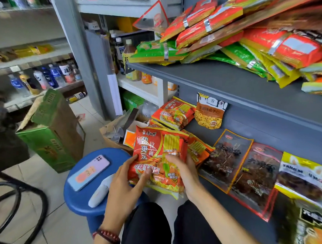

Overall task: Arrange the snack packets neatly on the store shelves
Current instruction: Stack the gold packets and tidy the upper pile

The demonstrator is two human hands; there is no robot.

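**A:** What does the snack packet (154, 152) look like, and where is it?

**B:** It's a glossy, crinkled plastic pillow pack, red-orange with yellow bands and white lettering. It sits at 6 o'clock, held above the person's knees, just in front of the lower shelf (204, 136).

**A:** How is it held?

**B:** The left hand (122, 185) grips its left edge with the thumb on the front. The right hand (187, 174) clasps its right side with the fingers curled over the face.

**A:** And the materials around it?

**B:** At 4 o'clock, flat dark pouches (225, 159) with clear, shiny film lie on the grey shelf. At 1 o'clock, a slumped pile of packets (207, 26) in red and green foil rests on the matte upper shelf (219, 81). At 8 o'clock, a smooth phone (89, 172) lies on a round blue plastic stool (76, 202).
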